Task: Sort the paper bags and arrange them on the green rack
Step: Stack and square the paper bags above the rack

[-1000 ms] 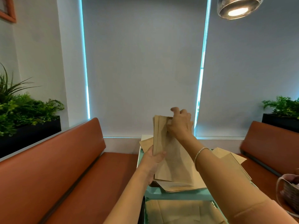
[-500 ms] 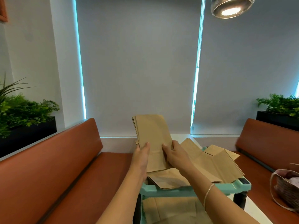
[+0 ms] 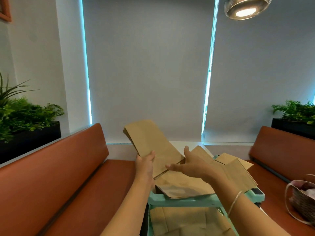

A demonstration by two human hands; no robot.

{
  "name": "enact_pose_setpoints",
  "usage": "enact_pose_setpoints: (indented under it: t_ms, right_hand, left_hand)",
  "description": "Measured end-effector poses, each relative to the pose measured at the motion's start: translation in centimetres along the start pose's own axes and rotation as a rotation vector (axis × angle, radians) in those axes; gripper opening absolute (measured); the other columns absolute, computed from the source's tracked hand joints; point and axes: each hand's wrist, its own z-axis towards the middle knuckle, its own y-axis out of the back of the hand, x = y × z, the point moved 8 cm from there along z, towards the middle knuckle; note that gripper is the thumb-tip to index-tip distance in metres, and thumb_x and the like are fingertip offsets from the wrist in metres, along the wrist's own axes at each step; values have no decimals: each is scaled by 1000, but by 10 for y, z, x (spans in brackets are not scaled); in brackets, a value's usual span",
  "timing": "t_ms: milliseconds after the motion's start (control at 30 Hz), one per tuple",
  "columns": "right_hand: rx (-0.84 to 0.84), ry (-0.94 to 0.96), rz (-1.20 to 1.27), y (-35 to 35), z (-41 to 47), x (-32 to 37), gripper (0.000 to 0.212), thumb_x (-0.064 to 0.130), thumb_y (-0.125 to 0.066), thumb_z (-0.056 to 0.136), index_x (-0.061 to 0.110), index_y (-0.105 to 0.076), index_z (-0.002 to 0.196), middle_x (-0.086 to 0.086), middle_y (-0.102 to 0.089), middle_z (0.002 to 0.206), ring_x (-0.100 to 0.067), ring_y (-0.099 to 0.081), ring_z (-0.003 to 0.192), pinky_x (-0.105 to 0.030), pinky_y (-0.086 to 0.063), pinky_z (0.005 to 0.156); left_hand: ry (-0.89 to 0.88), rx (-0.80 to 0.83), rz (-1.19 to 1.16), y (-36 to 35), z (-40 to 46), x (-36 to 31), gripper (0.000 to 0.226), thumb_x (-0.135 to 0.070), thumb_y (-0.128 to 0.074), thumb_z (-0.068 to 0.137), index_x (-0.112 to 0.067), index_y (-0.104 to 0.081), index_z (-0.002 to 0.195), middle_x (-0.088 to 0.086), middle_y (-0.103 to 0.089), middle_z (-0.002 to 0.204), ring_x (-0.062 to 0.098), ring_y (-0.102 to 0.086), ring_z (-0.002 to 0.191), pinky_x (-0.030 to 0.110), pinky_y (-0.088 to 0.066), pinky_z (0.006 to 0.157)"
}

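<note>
While some flat bags on the lower shelf (image 3: 184,220) of the green rack (image 3: 170,200) lie nearest the camera, apparently already placed though whether neatly cannot be told, the work reads as well under way and not finished. Above them, the rack's top shelf carries a broad brown bag (image 3: 184,188) overhanging its near edge, and toward its right edge a looser fan of bags (image 3: 238,169) lies at differing angles, one corner poking past the rim; these look to be what is left to sort. Over the left part of that shelf, the left hand (image 3: 144,165) grips the lower left edge of a held stack of bags (image 3: 150,145), thumb on the face, fingers hidden behind it. This stack is tilted, its top leaning away to the left and clear of the shelf. Just to its right, the right hand (image 3: 189,165) is open, fingers spread and fairly straight, the fingertips at the stack's lower right corner; whether they touch it is hard to tell. Beyond stand orange bench seats (image 3: 64,167) on both sides, a wicker basket (image 3: 303,201) at right, then planters (image 3: 25,116) and grey blinds (image 3: 146,65).
</note>
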Motion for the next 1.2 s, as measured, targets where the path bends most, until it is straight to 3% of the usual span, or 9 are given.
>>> enact_pose_setpoints:
  t_ms: [67, 133, 267, 533, 667, 833, 1000, 1100, 1200]
  right_hand:
    - [87, -22, -123, -2, -10, -3, 127, 65, -73, 56, 11, -6, 149, -11, -46, 139, -26, -46, 124, -35, -40, 100]
    - [188, -18, -250, -7, -22, -1, 111, 61, -75, 59, 10, -23, 143, -8, -46, 139, -25, -44, 125, -36, -37, 104]
    - [300, 1, -450, -25, -35, 3, 102, 62, -71, 66, 13, -30, 145, -3, -45, 143, -24, -42, 129, -40, -34, 108]
    - [290, 100, -408, -27, -40, 22, 44, 31, -69, 79, 12, -65, 119, 0, -65, 117, -17, -60, 97, -27, -51, 83]
    - [182, 220, -428, -14, -40, 31, 23, 19, -61, 84, 12, -74, 103, -2, -71, 103, -7, -55, 81, -22, -48, 77]
    - [67, 244, -393, 25, -44, 36, 20, 14, -71, 78, 23, -75, 96, 10, -71, 94, -8, -61, 91, -25, -51, 88]
    - [-104, 289, -309, 86, -63, 57, 17, 8, -77, 72, 21, -77, 82, 8, -71, 79, -2, -61, 72, -13, -48, 72]
    - [-279, 325, -343, 130, -74, 67, 27, 1, -74, 72, 28, -76, 72, 13, -72, 72, 0, -62, 72, -2, -45, 65]
    - [-595, 412, -204, 170, -88, 77, 40, -9, -65, 75, 30, -73, 68, 16, -68, 63, 0, -61, 68, 5, -41, 63]
  left_hand:
    - [-8, -41, -18, 4, 1, -2, 27, 0, -53, 92, -10, -50, 117, 12, -61, 109, 31, -59, 103, 44, -50, 88]
    - [0, -48, -17, 4, 0, -2, 29, -1, -53, 92, -9, -49, 120, 14, -60, 115, 31, -58, 107, 47, -48, 93]
    - [1, -31, -6, 1, -1, -1, 23, 1, -52, 93, -13, -49, 110, 14, -60, 115, 24, -57, 98, 41, -48, 90]
    - [13, -24, 11, 3, -2, -1, 23, -2, -53, 93, -15, -47, 111, 9, -59, 110, 21, -56, 98, 39, -47, 85]
    - [27, -32, 3, 5, 0, 1, 22, -3, -54, 92, -16, -48, 109, 10, -60, 111, 25, -58, 102, 43, -47, 93]
    - [46, -18, 15, 4, 3, 5, 19, -4, -55, 91, -17, -52, 104, 12, -62, 114, 31, -59, 108, 52, -45, 98]
    - [53, -15, 21, 5, 5, 7, 18, -4, -56, 91, -18, -52, 102, 13, -63, 113, 31, -60, 107, 53, -46, 97]
    - [45, -11, 16, 5, 9, 10, 19, -2, -56, 91, -17, -53, 102, 13, -64, 112, 30, -61, 106, 52, -46, 97]
    - [56, 13, 38, 2, 9, 13, 22, -1, -56, 90, -9, -54, 110, 14, -64, 113, 29, -62, 102, 47, -49, 92]
